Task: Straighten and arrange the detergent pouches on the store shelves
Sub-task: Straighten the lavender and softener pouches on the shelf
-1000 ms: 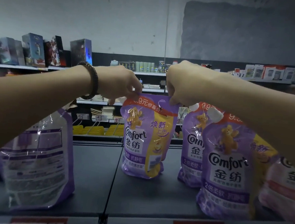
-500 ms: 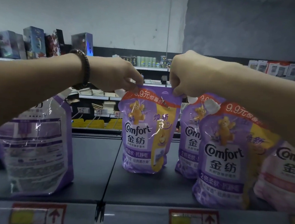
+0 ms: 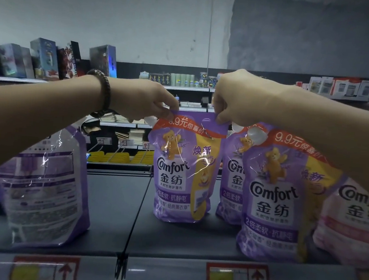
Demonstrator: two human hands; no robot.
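Observation:
A purple Comfort pouch [image 3: 183, 173] stands upright in the middle of the dark shelf [image 3: 116, 203], label facing me. My left hand [image 3: 142, 100] pinches its top left corner and my right hand [image 3: 233, 99] pinches its top right corner. To the right, another purple pouch [image 3: 231, 183] stands behind it and a third purple pouch [image 3: 277, 204] stands nearer the front edge. A pink pouch [image 3: 353, 221] sits at the far right, partly cut off. On the left a purple pouch [image 3: 45, 190] stands with its back label toward me, partly hidden by my left forearm.
The shelf's front rail [image 3: 168, 273] carries price tags with red arrows. A thin black divider [image 3: 137, 211] splits the shelf. Across the aisle, other shelves hold boxes [image 3: 44, 59] and small goods [image 3: 338, 86]. A dark bracelet [image 3: 103, 91] circles my left wrist.
The held pouch has shifted slightly toward me and sits a little lower in view. Both hands keep pinching its top corners. The camera has tilted, showing more of the front rail.

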